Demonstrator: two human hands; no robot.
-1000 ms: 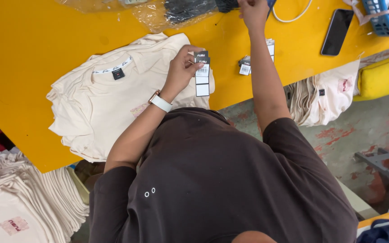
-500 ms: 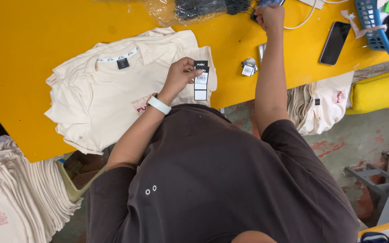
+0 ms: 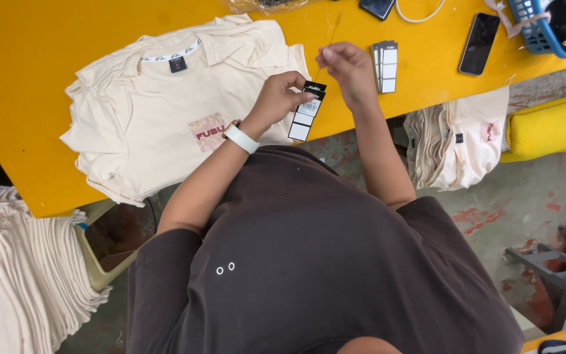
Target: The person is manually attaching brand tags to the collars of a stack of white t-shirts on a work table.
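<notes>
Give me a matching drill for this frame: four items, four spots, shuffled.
Items:
1. hang tag
2. black phone
3. spare tag stack
4. thin plastic tag pin

Spots:
A. pinched in the right hand
B. flat on the yellow table, beside the blue basket
C. held by the left hand
D. lying on the table just right of the right hand

Pairs: 1-C, 2-B, 3-D, 4-A
</notes>
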